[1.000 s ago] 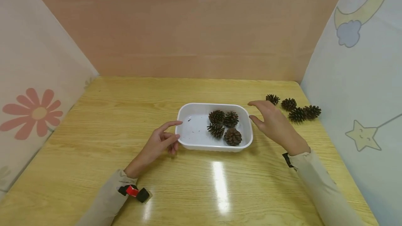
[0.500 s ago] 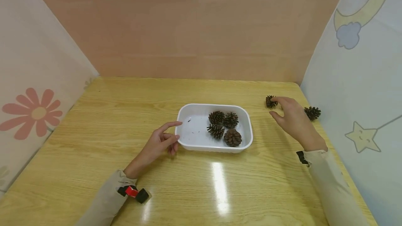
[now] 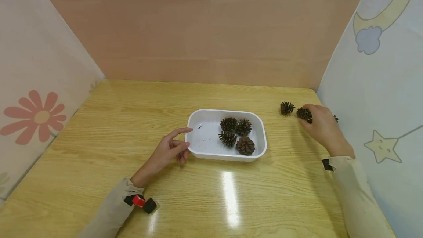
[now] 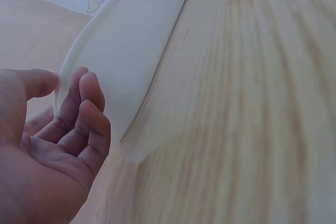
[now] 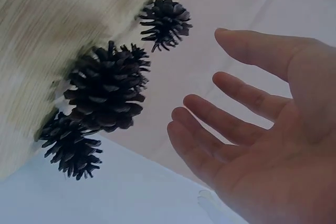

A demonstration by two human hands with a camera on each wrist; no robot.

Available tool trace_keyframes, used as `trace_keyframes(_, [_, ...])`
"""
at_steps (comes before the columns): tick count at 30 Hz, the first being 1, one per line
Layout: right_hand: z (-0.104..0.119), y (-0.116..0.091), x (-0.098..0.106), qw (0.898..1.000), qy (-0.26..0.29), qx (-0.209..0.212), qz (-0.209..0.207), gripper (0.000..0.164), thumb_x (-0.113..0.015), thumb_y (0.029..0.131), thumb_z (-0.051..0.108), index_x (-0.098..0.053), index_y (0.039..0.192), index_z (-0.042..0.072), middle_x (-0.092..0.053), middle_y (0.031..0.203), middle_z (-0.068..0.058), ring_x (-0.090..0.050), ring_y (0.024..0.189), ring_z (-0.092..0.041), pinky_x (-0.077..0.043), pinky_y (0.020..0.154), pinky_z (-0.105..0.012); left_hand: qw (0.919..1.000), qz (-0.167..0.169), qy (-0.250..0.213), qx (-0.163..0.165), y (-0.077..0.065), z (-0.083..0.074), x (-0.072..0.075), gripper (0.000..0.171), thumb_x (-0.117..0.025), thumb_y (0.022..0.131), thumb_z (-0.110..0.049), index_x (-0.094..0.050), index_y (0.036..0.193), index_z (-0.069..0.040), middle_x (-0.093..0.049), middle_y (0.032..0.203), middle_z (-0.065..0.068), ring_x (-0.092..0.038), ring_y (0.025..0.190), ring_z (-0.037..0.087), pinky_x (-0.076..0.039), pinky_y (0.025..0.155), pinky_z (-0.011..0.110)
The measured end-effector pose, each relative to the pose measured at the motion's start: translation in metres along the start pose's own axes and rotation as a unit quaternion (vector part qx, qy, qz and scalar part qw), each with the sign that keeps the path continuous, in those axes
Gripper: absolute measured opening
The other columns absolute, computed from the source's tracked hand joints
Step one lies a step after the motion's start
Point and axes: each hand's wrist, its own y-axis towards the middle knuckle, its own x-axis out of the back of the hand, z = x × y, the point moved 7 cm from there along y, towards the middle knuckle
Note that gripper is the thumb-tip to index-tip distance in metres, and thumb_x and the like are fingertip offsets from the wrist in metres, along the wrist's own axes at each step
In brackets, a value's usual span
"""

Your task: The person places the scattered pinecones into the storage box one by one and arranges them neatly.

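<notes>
A white tray sits mid-table with several pine cones grouped in its right half. My left hand touches the tray's left rim with thumb and index fingertip. In the left wrist view its other fingers are loosely bent by the tray's outer wall. My right hand is over the loose cones at the far right, partly hiding them. In the right wrist view, the thumb and spread fingers face a large pine cone, with a visible gap between. Another loose cone lies to the hand's left.
The wooden table ends at a plain back wall. A patterned panel stands along the right side, near the cones, and a flowered one at the left. Small dark flecks lie inside the tray.
My right hand has moved right from beside the tray to the loose cones, now covering some of them. The left hand and tray have stayed in place.
</notes>
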Motion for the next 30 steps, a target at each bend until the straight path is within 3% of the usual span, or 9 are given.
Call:
trace_keyframes(12, [-0.025, -0.003, -0.008, 0.998, -0.018, -0.047, 0.042, 0.053, -0.068, 0.094, 0.014, -0.047, 0.133, -0.014, -0.047, 0.126, -0.044, -0.041, 0.11, -0.064, -0.033, 0.094, -0.074, 1.0, 0.0, -0.004, -0.001, 0.0, 0.001, 0.001, 0.049, -0.057, 0.103, -0.013, -0.04, 0.147, -0.002, -0.064, 0.069, 0.015, -0.059, 0.053, 0.02, -0.053, 0.049, 0.033])
trace_keyframes(30, [-0.033, -0.005, -0.019, 0.997, -0.005, -0.054, 0.06, 0.036, -0.065, 0.093, 0.006, -0.055, 0.122, -0.012, -0.055, 0.116, -0.041, -0.053, 0.102, -0.058, -0.042, 0.085, -0.07, 1.0, 0.001, -0.001, -0.003, 0.001, 0.002, 0.001, 0.048, -0.057, 0.103, -0.014, -0.04, 0.147, -0.003, -0.064, 0.069, 0.018, -0.06, 0.054, 0.02, -0.051, 0.049, 0.031])
